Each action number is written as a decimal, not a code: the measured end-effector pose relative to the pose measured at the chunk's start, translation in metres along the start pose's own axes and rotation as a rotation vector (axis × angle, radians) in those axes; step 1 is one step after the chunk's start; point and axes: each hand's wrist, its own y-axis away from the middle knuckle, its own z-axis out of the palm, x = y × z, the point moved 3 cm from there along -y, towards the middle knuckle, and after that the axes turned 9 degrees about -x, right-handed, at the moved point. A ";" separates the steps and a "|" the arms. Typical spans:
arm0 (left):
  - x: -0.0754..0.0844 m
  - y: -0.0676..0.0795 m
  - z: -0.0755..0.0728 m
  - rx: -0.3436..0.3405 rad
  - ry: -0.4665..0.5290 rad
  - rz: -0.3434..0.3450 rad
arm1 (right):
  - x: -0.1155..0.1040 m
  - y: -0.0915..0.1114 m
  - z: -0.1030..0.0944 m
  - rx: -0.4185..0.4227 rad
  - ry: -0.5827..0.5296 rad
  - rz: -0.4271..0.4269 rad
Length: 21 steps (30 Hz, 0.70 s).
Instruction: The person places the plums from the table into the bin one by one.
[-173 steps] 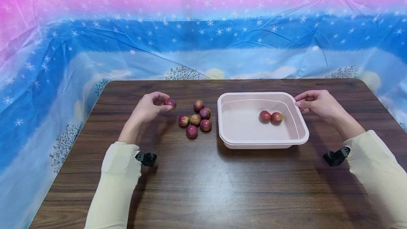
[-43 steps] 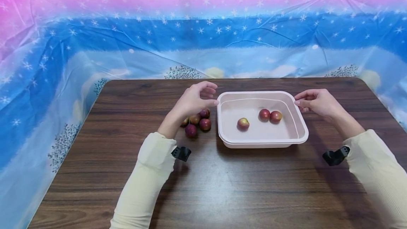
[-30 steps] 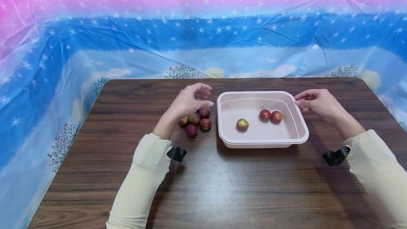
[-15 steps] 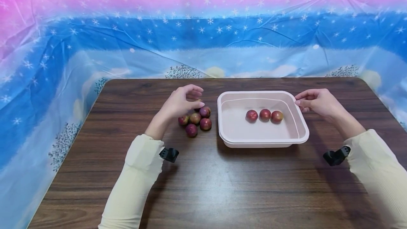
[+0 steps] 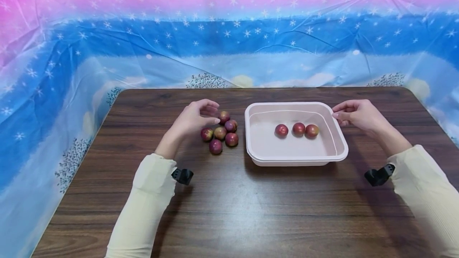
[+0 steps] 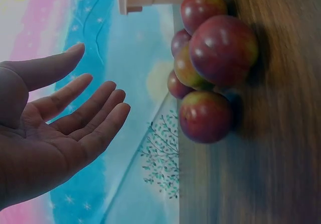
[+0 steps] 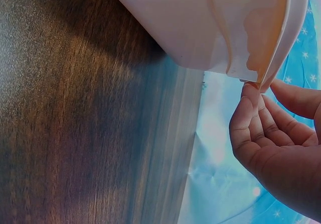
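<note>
My left hand holds nothing, thumb and fingers spread apart just left of a cluster of several red-purple plums on the table. From the left wrist, the loose-fingered hand is seen beside the plums. A pale pink rectangular plastic basin stands right of the cluster, with three plums in a row on its floor. On its right side, my right hand pinches the rim between thumb and fingers; the right wrist view shows this grip at the rim.
Everything stands on a dark wood-grain table with rounded far corners. Behind and to the left hangs a pink and blue snowflake cloth. Black wrist cameras sit at both cuffs, the left camera and the right camera.
A third plum, earlier in my left hand, now lies in the basin, having rolled nearer the other two. The emptied left hand has moved back left to the cluster. The right hand stays put.
</note>
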 end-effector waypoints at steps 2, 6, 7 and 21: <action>-0.004 0.001 -0.001 0.001 -0.003 -0.010 | 0.000 0.000 0.000 -0.002 -0.003 0.000; -0.011 0.004 -0.003 0.008 0.009 -0.027 | 0.000 -0.001 0.000 -0.001 -0.011 0.000; -0.013 0.004 -0.003 0.011 0.009 -0.029 | 0.000 -0.001 0.000 0.000 -0.013 -0.001; -0.039 0.004 0.001 0.000 0.007 -0.067 | 0.001 -0.001 0.001 -0.023 -0.018 -0.005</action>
